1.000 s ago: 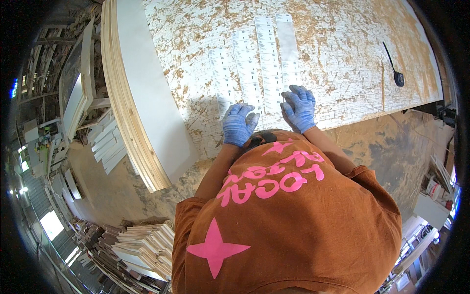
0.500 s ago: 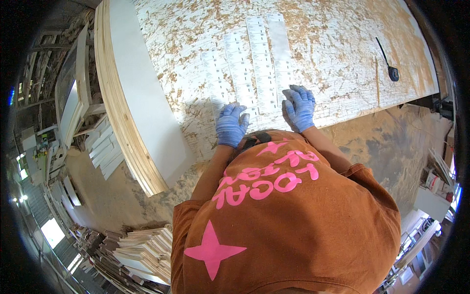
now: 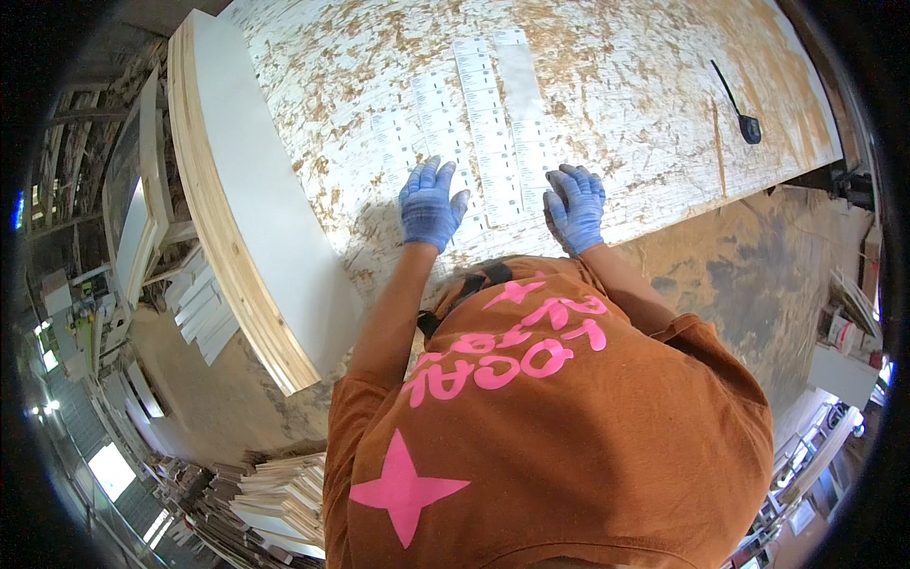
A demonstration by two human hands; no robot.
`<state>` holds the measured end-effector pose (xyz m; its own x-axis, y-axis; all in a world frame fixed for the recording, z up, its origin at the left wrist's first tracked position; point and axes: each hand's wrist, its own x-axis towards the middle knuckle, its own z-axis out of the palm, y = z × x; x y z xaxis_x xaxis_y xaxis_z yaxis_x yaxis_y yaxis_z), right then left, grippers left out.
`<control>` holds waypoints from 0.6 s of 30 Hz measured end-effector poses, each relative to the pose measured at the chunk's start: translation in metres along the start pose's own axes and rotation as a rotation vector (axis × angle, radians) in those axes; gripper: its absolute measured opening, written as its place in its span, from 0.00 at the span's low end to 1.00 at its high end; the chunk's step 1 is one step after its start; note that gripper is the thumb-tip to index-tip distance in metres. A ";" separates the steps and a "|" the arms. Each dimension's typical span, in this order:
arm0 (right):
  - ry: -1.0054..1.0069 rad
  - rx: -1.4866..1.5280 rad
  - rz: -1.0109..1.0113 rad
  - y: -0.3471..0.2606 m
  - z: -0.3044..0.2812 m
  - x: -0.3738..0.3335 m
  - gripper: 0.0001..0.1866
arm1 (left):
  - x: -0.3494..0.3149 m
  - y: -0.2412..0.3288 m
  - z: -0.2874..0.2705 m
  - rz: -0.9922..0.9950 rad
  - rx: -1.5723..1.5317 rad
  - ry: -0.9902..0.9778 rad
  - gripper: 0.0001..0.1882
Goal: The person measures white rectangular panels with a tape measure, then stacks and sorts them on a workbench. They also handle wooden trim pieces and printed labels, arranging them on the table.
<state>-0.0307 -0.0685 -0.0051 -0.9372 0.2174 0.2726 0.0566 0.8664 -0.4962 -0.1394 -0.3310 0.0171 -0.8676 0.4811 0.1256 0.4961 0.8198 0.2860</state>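
Several strips of printed white labels lie side by side on the worn, paint-flecked tabletop (image 3: 626,85). My left hand (image 3: 431,211), in a blue knitted glove, rests over the lower ends of the left label strips (image 3: 436,109), its fingers spread and pointing away from me. Beside the rightmost label strip (image 3: 531,142), which has a blank stretch in its upper part, my gloved right hand (image 3: 575,211) lies with its fingers slightly bent and apart. Between my hands runs the longest label strip (image 3: 482,109). Neither hand visibly holds anything.
A black tape measure (image 3: 751,129) with some blade out lies at the table's right. On the left is a stack of thick white-faced boards (image 3: 275,180) with bare wood edges. White offcuts (image 3: 207,308) and a pile of boards (image 3: 284,493) are lower left.
My left hand has moved forward, farther up over the left label strips, and its fingers have straightened. My right hand stays in nearly the same place. The whole view has shifted slightly.
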 end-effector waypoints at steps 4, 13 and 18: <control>0.007 0.003 0.013 -0.002 0.000 0.000 0.18 | 0.007 -0.003 0.007 0.006 0.007 -0.003 0.29; -0.011 -0.020 0.013 -0.004 -0.003 0.001 0.18 | 0.015 0.000 0.005 -0.092 -0.051 -0.091 0.26; -0.007 -0.020 0.014 -0.004 -0.003 0.001 0.18 | 0.012 0.001 0.006 -0.090 -0.031 -0.093 0.29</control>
<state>-0.0307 -0.0704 -0.0003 -0.9388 0.2263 0.2596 0.0766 0.8721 -0.4833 -0.1491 -0.3227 0.0127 -0.9009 0.4340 0.0100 0.4139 0.8516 0.3218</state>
